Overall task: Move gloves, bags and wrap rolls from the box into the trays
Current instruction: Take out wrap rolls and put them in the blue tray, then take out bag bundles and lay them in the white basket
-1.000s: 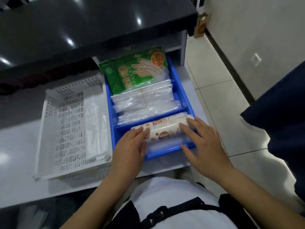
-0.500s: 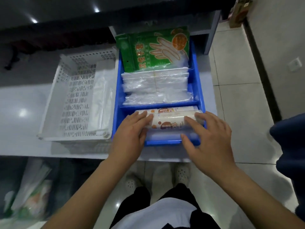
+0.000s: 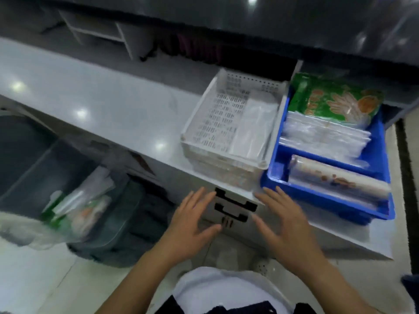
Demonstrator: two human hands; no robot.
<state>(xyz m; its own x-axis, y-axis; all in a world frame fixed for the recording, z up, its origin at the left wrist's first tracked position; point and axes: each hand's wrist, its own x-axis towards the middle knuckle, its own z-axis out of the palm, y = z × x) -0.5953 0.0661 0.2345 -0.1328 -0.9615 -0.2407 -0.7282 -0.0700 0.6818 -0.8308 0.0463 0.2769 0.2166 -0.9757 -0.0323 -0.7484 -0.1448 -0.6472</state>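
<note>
Blue tray [image 3: 275, 175]: gloves [image 3: 335, 98], bags [image 3: 324, 139], wrap roll [image 3: 335, 177] filed. Box [image 3: 118, 225], near left: packets remaining. Left hand [image 3: 190, 230], right hand [image 3: 288, 225]: fingers spread, empty.

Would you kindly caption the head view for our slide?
Both open hands, left hand and right hand, hover below the blue tray holding the wrap roll.

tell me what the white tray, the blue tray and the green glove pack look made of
White tray: looks like rigid moulded plastic, matt, with perforated walls and floor.
Blue tray: likely hard plastic, smooth, slightly glossy rim.
Green glove pack: seems thin printed plastic film, shiny and wrinkled.
</note>
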